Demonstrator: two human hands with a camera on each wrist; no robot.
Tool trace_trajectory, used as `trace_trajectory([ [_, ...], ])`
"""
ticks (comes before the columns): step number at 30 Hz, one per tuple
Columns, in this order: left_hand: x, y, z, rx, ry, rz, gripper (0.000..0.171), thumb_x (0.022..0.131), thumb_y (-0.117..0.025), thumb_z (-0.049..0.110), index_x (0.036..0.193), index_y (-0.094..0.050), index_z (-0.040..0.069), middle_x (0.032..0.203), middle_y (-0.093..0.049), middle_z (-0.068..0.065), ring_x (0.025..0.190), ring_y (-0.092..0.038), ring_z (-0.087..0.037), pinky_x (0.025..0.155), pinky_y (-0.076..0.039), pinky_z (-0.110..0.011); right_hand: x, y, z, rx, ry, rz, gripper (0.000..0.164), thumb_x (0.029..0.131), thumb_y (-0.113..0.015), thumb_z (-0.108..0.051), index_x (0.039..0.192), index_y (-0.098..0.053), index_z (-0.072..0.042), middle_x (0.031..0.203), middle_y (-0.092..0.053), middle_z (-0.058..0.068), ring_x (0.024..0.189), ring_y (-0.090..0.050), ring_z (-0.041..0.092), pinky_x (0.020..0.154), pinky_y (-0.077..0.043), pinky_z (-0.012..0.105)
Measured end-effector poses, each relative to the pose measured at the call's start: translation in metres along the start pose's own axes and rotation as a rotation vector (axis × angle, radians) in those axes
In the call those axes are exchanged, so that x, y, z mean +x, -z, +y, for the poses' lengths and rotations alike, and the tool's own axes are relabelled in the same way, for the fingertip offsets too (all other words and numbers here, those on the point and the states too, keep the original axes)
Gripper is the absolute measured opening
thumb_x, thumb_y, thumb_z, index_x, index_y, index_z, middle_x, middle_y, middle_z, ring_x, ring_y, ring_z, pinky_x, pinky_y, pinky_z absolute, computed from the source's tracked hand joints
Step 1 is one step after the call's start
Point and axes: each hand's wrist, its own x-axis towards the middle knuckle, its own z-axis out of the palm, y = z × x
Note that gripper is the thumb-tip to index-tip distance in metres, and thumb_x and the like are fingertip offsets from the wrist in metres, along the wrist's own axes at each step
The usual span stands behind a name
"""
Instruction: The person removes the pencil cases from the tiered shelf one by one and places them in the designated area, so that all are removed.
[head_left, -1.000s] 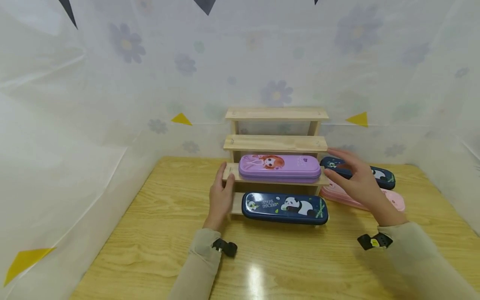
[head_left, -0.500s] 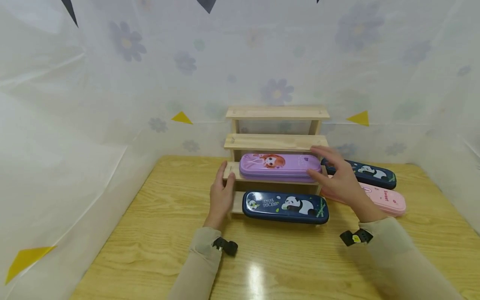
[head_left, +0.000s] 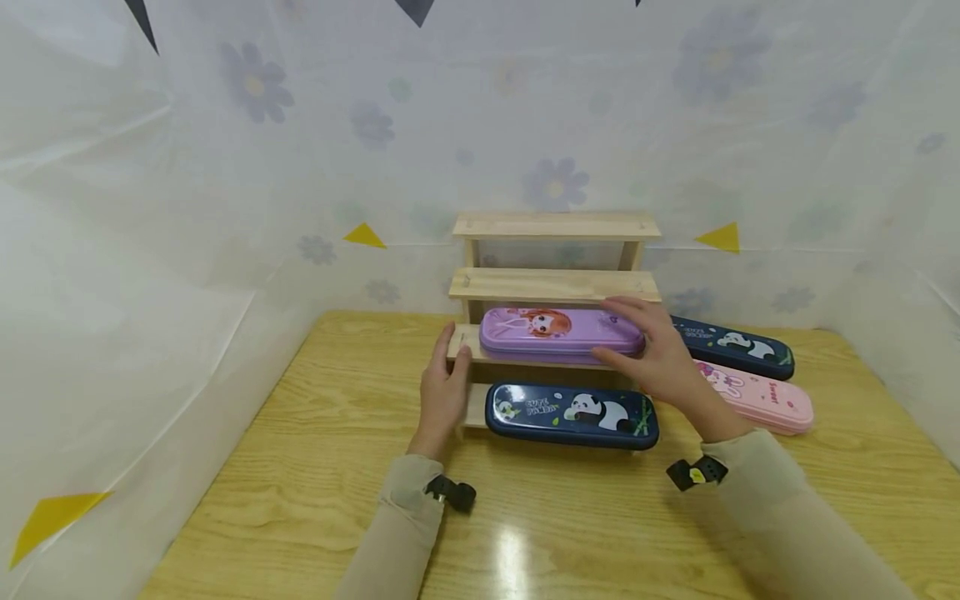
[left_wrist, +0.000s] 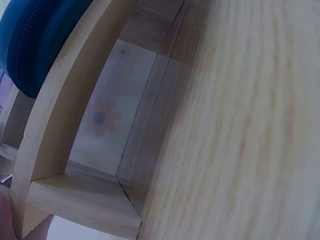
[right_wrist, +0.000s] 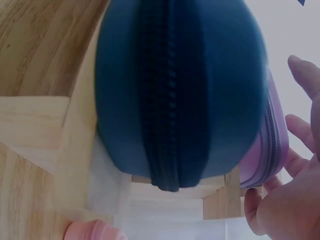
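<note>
In the head view, a purple zip case (head_left: 558, 333) with a cartoon girl lies on the second step up of a wooden stepped shelf (head_left: 555, 285). A navy panda case (head_left: 570, 415) rests on the lowest step. My left hand (head_left: 444, 392) holds the shelf's left end, thumb in front and fingers along the side; only a sliver of it shows in the left wrist view. My right hand (head_left: 652, 358) spans the purple case's right end, thumb in front and fingers behind. In the right wrist view its fingers (right_wrist: 300, 131) are spread beside the purple case (right_wrist: 267, 137); firm contact is unclear.
To the shelf's right, another navy panda case (head_left: 742, 346) and a pink rabbit case (head_left: 757, 396) lie on the wood-grain table (head_left: 315, 467). White flowered sheeting (head_left: 300, 167) stands behind and at the sides. The upper two boards rise behind the purple case.
My right hand has moved left from beside the shelf to around the purple case's right end, uncovering more of the pink case. My left hand and the cases have stayed put.
</note>
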Motion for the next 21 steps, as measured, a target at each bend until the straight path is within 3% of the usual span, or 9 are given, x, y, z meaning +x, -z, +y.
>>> trace_trajectory([
  [5, 0.000, 0.000, 0.000, -0.004, 0.006, -0.002, 0.055, 0.102, -0.045, 0.050, 0.153, -0.035, 0.036, 0.153, -0.040, 0.002, 0.139, -0.037, -0.024, 0.115, -0.027, -0.046, 0.002, -0.006, 0.003, -0.019, -0.010, -0.011, 0.069, 0.081, -0.084, -0.027, 0.142, -0.055, -0.018, 0.147, -0.044, 0.009, 0.135, -0.028, 0.035, 0.105, -0.024, 0.068],
  [13, 0.000, 0.000, 0.000, -0.013, 0.000, -0.008, 0.055, 0.102, -0.046, 0.050, 0.153, -0.035, 0.035, 0.154, -0.039, 0.003, 0.140, -0.036, -0.022, 0.115, -0.026, -0.045, 0.003, -0.016, 0.006, -0.154, -0.033, -0.012, 0.080, 0.073, -0.087, -0.041, 0.142, -0.056, -0.016, 0.145, -0.041, 0.010, 0.131, -0.021, 0.037, 0.100, -0.024, 0.067],
  [21, 0.001, 0.001, 0.000, -0.023, 0.013, -0.019, 0.056, 0.101, -0.045, 0.051, 0.153, -0.034, 0.036, 0.154, -0.038, 0.005, 0.141, -0.035, -0.021, 0.116, -0.025, -0.045, 0.005, -0.017, 0.003, -0.202, -0.005, 0.003, 0.076, 0.072, -0.089, -0.038, 0.137, -0.061, -0.011, 0.138, -0.044, 0.011, 0.127, -0.024, 0.039, 0.099, -0.022, 0.066],
])
